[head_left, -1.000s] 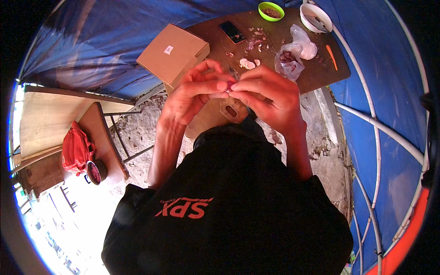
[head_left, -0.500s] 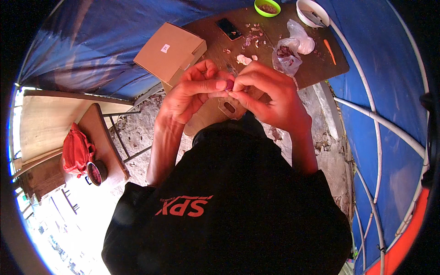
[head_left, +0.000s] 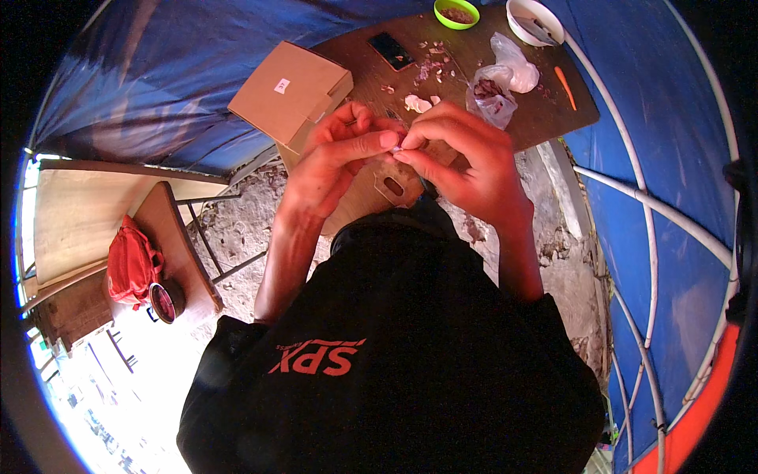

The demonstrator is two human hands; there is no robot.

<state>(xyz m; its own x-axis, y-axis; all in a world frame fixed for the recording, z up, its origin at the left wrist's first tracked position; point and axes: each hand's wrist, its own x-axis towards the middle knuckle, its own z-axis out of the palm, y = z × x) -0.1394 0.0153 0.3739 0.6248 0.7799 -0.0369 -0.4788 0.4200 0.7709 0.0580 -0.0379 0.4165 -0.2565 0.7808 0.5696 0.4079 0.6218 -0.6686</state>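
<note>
Both hands meet in front of my chest, above the near edge of the table. Between the thumb and fingers of my left hand [head_left: 335, 154] is a small purple shallot [head_left: 397, 148], mostly covered by the fingertips. My right hand [head_left: 466, 154] pinches at its near side, thumb and forefinger together. Beyond the hands, pale pieces of peel [head_left: 418, 103] lie on the brown table [head_left: 553, 118], with purple skin scraps [head_left: 434, 67] scattered farther off. A clear plastic bag [head_left: 491, 99] holding several dark reddish bulbs is to the right of them.
A cardboard box [head_left: 288, 87] stands at the left, next to a dark phone [head_left: 391, 50]. At the back are a green bowl [head_left: 456, 14] and a white bowl [head_left: 534, 22]. An orange knife-like tool [head_left: 566, 87] lies at the right. A red bag [head_left: 133, 265] rests on a side table.
Less of the purple shallot shows between my fingertips now. My right fingers have shifted slightly, and the view has moved a little; both hands stay together.
</note>
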